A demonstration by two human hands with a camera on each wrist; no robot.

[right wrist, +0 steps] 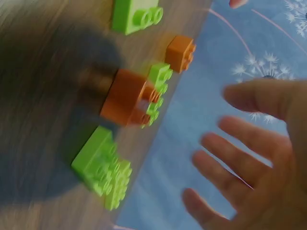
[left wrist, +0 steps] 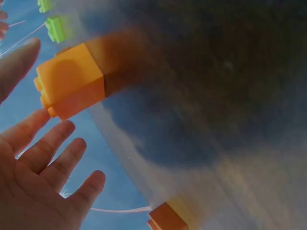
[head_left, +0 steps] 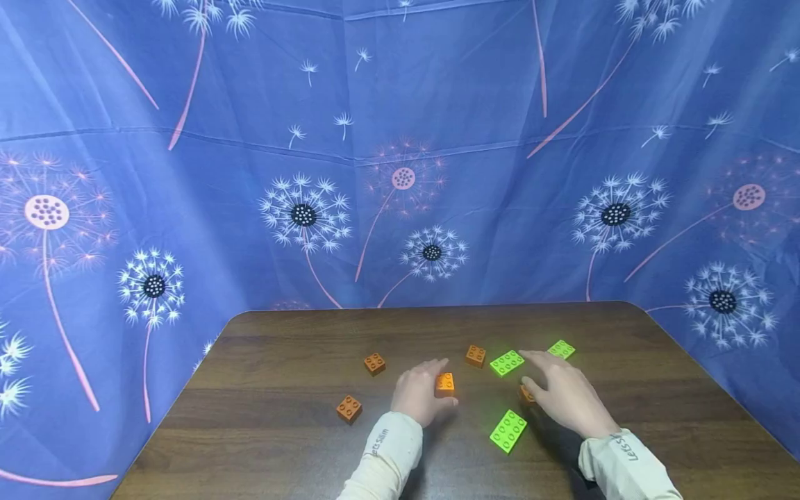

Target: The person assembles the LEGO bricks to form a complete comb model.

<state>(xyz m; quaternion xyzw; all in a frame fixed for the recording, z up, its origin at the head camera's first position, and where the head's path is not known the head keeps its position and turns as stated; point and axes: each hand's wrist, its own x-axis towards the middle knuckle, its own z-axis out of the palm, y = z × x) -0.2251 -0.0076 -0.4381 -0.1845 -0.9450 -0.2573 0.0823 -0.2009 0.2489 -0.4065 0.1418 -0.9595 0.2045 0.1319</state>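
My left hand reaches around an orange toy building brick with thumb and fingers apart. In the left wrist view, the fingers spread beside this brick; whether a fingertip touches it, I cannot tell. My right hand hovers with its fingers spread over another orange brick, which it partly hides. The right wrist view has that brick standing on the table, apart from the fingers. Green bricks lie around the right hand.
On the brown table, orange bricks lie left of the left hand. Another orange brick sits farther back between the hands. One green brick lies nearer me, another behind the right hand. A blue dandelion-patterned cloth hangs behind.
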